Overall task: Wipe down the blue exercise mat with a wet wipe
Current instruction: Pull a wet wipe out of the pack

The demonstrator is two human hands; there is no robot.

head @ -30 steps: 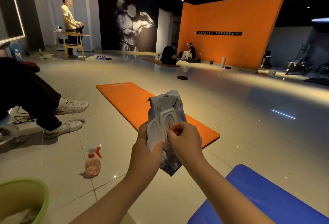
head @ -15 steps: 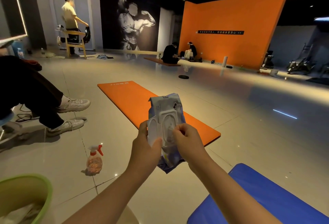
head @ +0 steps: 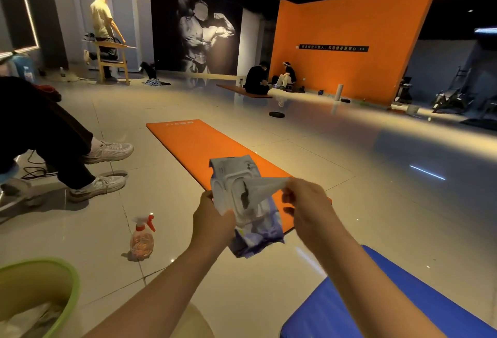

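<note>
Gym hall, glossy tile floor (head: pixel 349 216), with a wide bare stretch on the right of the frame. Blue exercise mat (head: pixel 443 308) lies flat at lower right under the right forearm, its edges cut off by the frame; probably not yet wiped. Orange mat (head: pixel 204 149) is at center, behind the hands. Green basin (head: pixel 67 278) at lower left, spray bottle (head: pixel 142 238) near it, both off the blue mat. Left hand (head: pixel 212 219) grip clamps the wipe pack (head: pixel 255 235) upright as an anchor. Right hand (head: pixel 309 203) grip pinches the wet wipe (head: pixel 265 188), partly drawn out sideways.

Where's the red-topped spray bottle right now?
In the head view, the spray bottle sits on the floor at lower left, between the green basin and the orange mat.
</note>
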